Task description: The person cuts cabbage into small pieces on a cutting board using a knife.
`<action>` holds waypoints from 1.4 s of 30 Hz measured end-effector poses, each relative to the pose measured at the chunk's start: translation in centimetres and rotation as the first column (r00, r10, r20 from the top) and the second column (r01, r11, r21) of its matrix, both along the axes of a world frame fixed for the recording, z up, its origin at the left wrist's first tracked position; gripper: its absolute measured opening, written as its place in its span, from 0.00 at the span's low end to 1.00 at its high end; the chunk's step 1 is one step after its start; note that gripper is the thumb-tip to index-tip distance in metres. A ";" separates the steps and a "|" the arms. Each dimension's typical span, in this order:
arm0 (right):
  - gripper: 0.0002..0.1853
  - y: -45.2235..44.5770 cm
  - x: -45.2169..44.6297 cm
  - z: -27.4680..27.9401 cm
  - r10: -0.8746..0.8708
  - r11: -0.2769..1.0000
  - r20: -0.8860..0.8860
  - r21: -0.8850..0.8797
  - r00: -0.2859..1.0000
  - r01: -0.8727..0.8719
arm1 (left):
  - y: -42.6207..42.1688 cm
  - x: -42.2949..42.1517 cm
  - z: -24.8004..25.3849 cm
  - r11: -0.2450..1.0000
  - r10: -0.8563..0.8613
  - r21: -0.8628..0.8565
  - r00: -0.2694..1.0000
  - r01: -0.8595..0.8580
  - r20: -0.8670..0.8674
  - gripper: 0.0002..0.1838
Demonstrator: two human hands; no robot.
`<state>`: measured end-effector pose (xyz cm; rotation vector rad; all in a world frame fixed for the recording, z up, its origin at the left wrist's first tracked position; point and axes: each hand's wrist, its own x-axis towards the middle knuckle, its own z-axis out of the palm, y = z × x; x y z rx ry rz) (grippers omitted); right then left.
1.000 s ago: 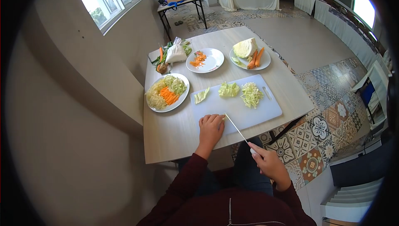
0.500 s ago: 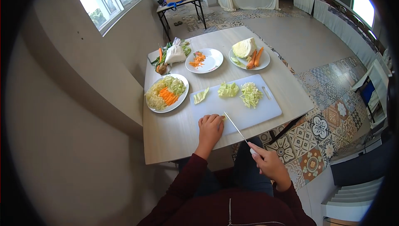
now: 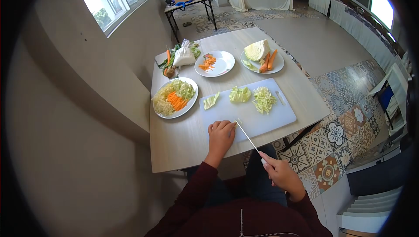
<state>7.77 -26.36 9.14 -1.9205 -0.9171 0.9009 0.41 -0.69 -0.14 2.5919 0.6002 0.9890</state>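
My right hand (image 3: 282,172) grips the pale handle of a knife (image 3: 248,136), its blade slanting up and left over the near part of a white cutting board (image 3: 270,121). Beside the blade tip, my left hand (image 3: 221,136) presses curled fingers down on a cabbage piece, mostly hidden beneath them; only a small pale edge shows next to the blade. Farther back on the board are a flat cabbage leaf strip (image 3: 211,101), a small stack of cabbage leaves (image 3: 239,94) and a heap of shredded cabbage (image 3: 264,100).
Left of the board, a plate (image 3: 192,102) holds shredded vegetables in separate portions. Behind stand a plate with carrot bits (image 3: 224,66) and a plate (image 3: 279,67) with half a cabbage (image 3: 256,50) and carrots (image 3: 271,60). A white bag (image 3: 184,57) lies among vegetables near the wall.
The knife and my right hand have shifted very slightly. A thin pale sliver now shows at the blade tip. My left hand stays nearly in place.
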 end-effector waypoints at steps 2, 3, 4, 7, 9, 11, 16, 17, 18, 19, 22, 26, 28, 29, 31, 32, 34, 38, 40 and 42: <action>0.24 0.1 0.0 0.6 -0.010 1.000 -0.049 -0.019 0.999 0.009 | 0.0 0.0 0.0 1.000 0.001 -0.002 1.000 -0.001 0.005 0.10; 0.24 0.2 0.0 0.9 -0.016 0.999 -0.073 -0.029 0.997 0.013 | -0.1 0.0 0.0 1.000 0.002 -0.004 1.000 -0.002 0.011 0.10; 0.24 0.2 0.0 1.0 -0.014 0.999 -0.076 -0.036 0.997 0.012 | -0.1 0.1 0.0 1.000 0.003 -0.005 1.000 -0.003 0.016 0.10; 0.24 0.5 0.1 1.0 -0.012 0.999 -0.081 -0.050 0.997 0.008 | -0.1 0.1 0.0 1.000 0.000 -0.015 1.000 0.000 0.015 0.10; 0.24 0.9 0.3 0.8 -0.018 0.999 -0.078 -0.048 0.997 0.015 | -0.2 0.1 0.0 1.000 0.007 -0.001 1.000 -0.007 0.021 0.10; 0.24 1.3 0.5 0.7 -0.005 0.999 -0.057 -0.042 0.998 0.003 | -0.1 0.3 0.1 1.000 0.006 0.009 1.000 -0.006 0.021 0.10; 0.24 2.8 0.9 0.0 0.006 1.000 -0.041 -0.014 0.999 -0.007 | -0.1 0.2 0.0 1.000 0.012 0.015 1.000 -0.012 0.018 0.10; 0.24 3.2 1.0 -0.2 0.010 1.000 -0.026 0.004 1.000 -0.010 | -0.1 0.2 0.1 1.000 0.009 0.014 1.000 -0.010 0.019 0.10; 0.24 3.7 1.1 -0.4 0.015 1.000 -0.011 0.024 1.000 -0.015 | -0.1 0.1 0.2 1.000 0.007 0.014 1.000 -0.008 0.019 0.10; 0.24 4.2 1.1 -0.5 0.011 1.000 -0.016 0.025 1.000 -0.011 | -0.1 0.1 0.2 1.000 0.006 0.014 1.000 -0.006 0.020 0.10; 0.24 5.0 1.1 -0.5 0.001 1.000 -0.030 0.024 1.000 0.000 | -0.1 0.1 0.2 1.000 0.000 0.009 1.000 -0.001 0.015 0.10; 0.24 4.6 0.6 -0.4 -0.010 1.000 -0.035 0.012 0.999 0.010 | -0.2 0.1 0.2 1.000 0.005 -0.006 1.000 -0.005 0.013 0.10; 0.24 4.3 0.3 -0.7 -0.008 0.999 0.019 0.038 1.000 0.007 | -0.1 0.1 0.2 1.000 0.008 -0.004 1.000 -0.008 0.013 0.10; 0.23 4.1 0.1 -1.3 -0.006 0.998 0.070 0.064 0.997 0.002 | -0.1 0.1 0.2 1.000 0.010 -0.005 1.000 -0.010 0.015 0.10; 0.23 3.7 -0.2 -1.5 -0.009 0.996 0.109 0.085 0.994 0.000 | -0.1 0.0 0.2 1.000 0.013 -0.011 1.000 -0.013 0.014 0.09; 0.23 3.5 -0.4 -1.0 -0.012 0.997 0.099 0.083 0.995 0.004 | -0.1 0.0 0.1 1.000 0.012 -0.013 1.000 -0.012 0.014 0.09; 0.23 2.9 -0.7 -0.4 -0.014 0.998 0.089 0.058 0.996 0.009 | -0.1 0.0 0.2 1.000 0.011 -0.017 1.000 -0.010 0.014 0.09; 0.23 1.4 -1.0 0.0 -0.021 1.000 0.083 0.020 0.996 0.020 | -0.1 0.0 0.2 1.000 0.005 -0.015 1.000 -0.004 0.012 0.08; 0.23 0.8 -1.2 0.4 -0.027 1.000 0.072 0.010 0.997 0.026 | -0.1 0.0 0.2 1.000 0.007 -0.010 1.000 -0.006 0.017 0.08; 0.23 0.2 -1.4 1.1 -0.032 0.999 0.054 -0.017 0.998 0.033 | -0.1 0.0 0.2 1.000 0.006 -0.017 1.000 -0.005 0.019 0.08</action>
